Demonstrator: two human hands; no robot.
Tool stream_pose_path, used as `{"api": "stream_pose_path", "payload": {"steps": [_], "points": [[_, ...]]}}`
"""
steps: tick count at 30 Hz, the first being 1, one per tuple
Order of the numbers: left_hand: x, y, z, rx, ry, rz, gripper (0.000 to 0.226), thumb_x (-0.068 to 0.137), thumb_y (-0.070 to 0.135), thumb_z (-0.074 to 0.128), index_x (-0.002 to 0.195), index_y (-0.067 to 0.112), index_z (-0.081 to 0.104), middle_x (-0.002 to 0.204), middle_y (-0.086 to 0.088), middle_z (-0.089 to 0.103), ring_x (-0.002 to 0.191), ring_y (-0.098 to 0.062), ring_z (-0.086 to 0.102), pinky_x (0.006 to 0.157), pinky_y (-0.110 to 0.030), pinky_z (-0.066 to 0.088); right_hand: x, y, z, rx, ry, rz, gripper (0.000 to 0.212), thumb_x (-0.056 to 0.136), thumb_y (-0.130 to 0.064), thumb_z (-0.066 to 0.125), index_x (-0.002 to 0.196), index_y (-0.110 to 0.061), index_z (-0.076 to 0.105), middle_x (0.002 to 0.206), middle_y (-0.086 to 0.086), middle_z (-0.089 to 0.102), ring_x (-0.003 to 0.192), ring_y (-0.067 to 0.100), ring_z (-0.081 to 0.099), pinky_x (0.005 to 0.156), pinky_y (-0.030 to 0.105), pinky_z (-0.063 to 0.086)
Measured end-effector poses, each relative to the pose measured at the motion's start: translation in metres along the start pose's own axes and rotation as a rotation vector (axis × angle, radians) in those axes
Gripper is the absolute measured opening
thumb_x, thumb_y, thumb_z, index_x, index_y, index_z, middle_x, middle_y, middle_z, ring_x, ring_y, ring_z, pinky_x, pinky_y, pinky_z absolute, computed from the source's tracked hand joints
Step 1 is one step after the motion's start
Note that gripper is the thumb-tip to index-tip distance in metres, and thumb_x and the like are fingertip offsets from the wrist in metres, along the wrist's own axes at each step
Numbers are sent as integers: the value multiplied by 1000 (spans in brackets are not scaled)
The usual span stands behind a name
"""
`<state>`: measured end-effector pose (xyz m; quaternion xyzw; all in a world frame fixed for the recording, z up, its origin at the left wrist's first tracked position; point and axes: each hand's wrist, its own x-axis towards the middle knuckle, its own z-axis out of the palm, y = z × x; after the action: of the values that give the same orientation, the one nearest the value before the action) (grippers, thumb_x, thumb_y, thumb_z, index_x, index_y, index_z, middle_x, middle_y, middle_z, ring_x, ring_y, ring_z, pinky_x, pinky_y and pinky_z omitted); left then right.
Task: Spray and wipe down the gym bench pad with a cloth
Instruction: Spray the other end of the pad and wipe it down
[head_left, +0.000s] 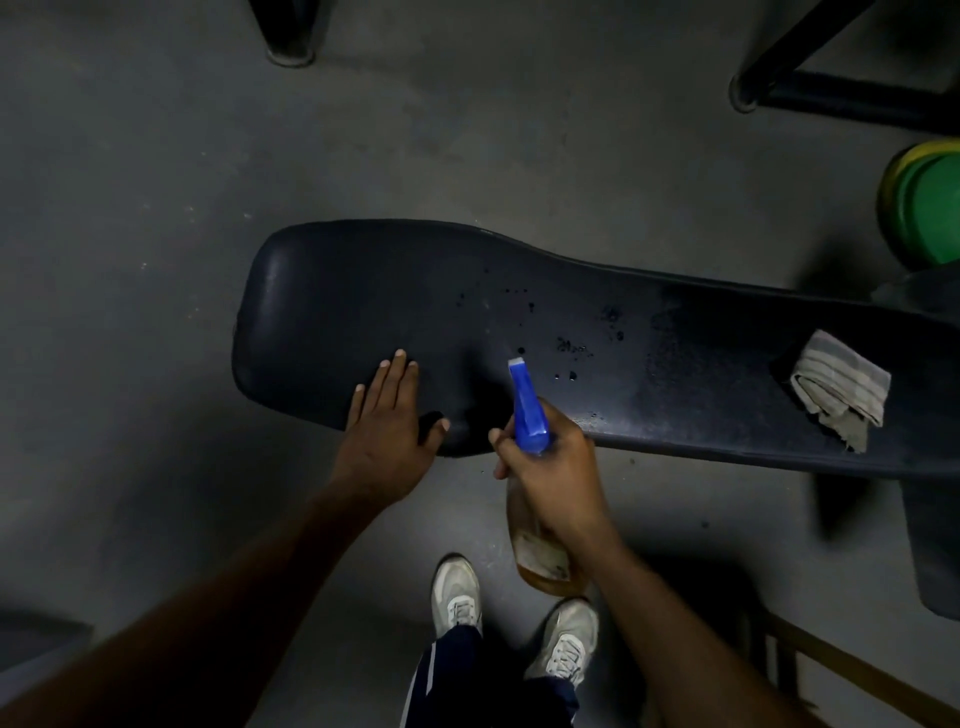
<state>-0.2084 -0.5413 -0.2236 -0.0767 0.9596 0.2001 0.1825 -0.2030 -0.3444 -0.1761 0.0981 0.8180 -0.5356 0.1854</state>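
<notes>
We are looking straight down at a dark bench pad (519, 332) stretching from the middle left of the frame out past the right edge, its wider rounded end sitting at centre left. We are resting our left hand (387, 415) flat on the pad's near edge, fingers straight and together, thumb spread to the right, gripping nothing. We are holding a spray bottle (535, 499) in our right hand (553, 467), just below the centre of the frame, with the fingers curled tightly round its neck; whether a finger is pulling the trigger we cannot tell. The bottle's blue spray head (527, 405) is pointing up the frame toward the middle of the pad, and its clear body, holding amber liquid, is hanging below the hand over the grey floor (130, 182). Dark wet droplets (566, 345) are lying scattered on the pad just beyond the nozzle. A folded, pale striped cloth (839, 389) is sitting on the pad at the right side of the frame, well apart from both hands. At the bottom centre we are seeing our two pale sneakers (457, 592) standing on the floor. Green and yellow weight plates (924, 202) are showing at the upper right edge, and black metal frame legs (831, 93) are crossing the top right corner.
</notes>
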Motion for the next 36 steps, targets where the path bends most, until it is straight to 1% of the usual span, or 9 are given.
{"api": "stream_pose_path", "payload": {"steps": [5,7,9,11,16,21,26,31,36], "points": [[2,-23,-7,-5,8,-49,82,97,54,42,158,16,3,166,-2,-6,152,-16,-6,124,-43,0,-6,-2,20,14,-105,12,13,92,-19,77,94,-20,64,78,11,71,70,26,72,75,42,61],[1,-30,-9,-8,12,-66,82,97,53,43,158,16,3,166,-2,-6,152,-17,-6,123,-44,0,-11,-1,28,-43,-163,-14,16,89,-32,76,96,-23,65,80,10,71,71,26,72,77,46,62],[-2,-35,-11,-3,33,-71,82,97,53,44,158,16,4,167,-3,-5,152,-17,-6,124,-44,0,-13,-1,34,-62,-183,-27,31,82,-49,70,101,-26,65,82,7,71,72,27,72,77,51,61],[-4,-40,-13,-11,54,-79,81,97,53,43,158,15,5,167,-3,-4,152,-17,-6,124,-45,0,-11,-3,39,-43,-195,-25,34,79,-53,68,103,-29,65,84,6,72,73,27,72,77,53,61],[-8,-56,-17,1,79,-132,81,96,55,41,157,15,4,167,-3,-5,152,-17,-7,123,-47,-1,1,-20,57,-28,-196,-88,24,84,-46,71,98,-27,64,82,5,70,71,26,72,76,56,60],[-22,-78,-19,73,112,-157,82,96,58,36,158,15,3,167,-4,-5,153,-19,-6,123,-49,0,18,-40,75,22,-183,-117,14,93,-25,76,93,-17,64,75,7,69,69,23,72,77,55,61],[-29,-94,-18,77,136,-171,83,96,60,36,158,15,5,167,-3,-3,153,-18,-5,123,-49,4,26,-53,91,9,-252,-153,13,95,-20,76,98,-15,64,77,9,70,70,23,73,77,51,62],[-32,-101,-20,71,133,-219,83,96,60,34,158,15,2,166,-3,-7,153,-19,-7,123,-49,1,20,-51,105,-87,-365,-179,33,86,-52,67,96,-21,61,77,7,69,71,24,70,75,55,59],[-36,-107,-22,65,115,-277,84,96,60,33,157,14,-1,166,-5,-10,152,-20,-9,123,-49,1,5,-33,111,-214,-429,-176,30,82,-59,62,96,-33,57,77,4,69,71,20,69,75,53,58]]}}
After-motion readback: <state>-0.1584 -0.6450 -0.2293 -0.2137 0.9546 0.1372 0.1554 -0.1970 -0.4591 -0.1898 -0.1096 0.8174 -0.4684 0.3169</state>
